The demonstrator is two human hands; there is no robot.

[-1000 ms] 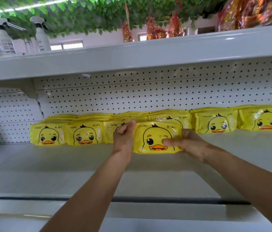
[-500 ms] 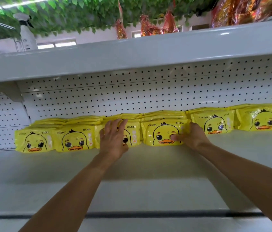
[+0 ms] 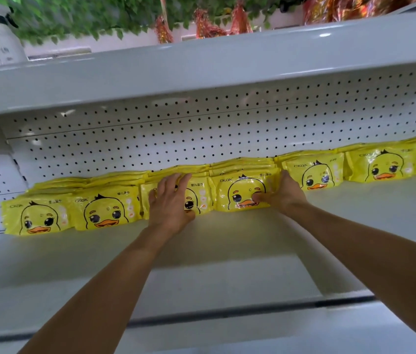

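Glossy yellow plastic duck-print wipes pack, 12 o'clock on grey metal shelf, is pinched by R hand, 9 o'clock neighbour pack pressed by flat, straight-fingered L hand; both could be slid askew if pushed unevenly, film being slick.

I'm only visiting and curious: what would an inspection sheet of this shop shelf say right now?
Surface: pale grey metal shelf, packs lined along its back.
Job's things: yellow plastic duck-face pack upright in the row; neighbouring yellow duck-face pack directly to its left.
Clutter: nothing seen.
Grips: left hand flat, fingers straight, on the neighbouring pack; right hand pinches the first pack's right edge, thumb on its front.
Cables: nothing seen.
Surroundings: white perforated back panel; grey upper shelf carrying a white spray bottle; green leaf garland overhead.
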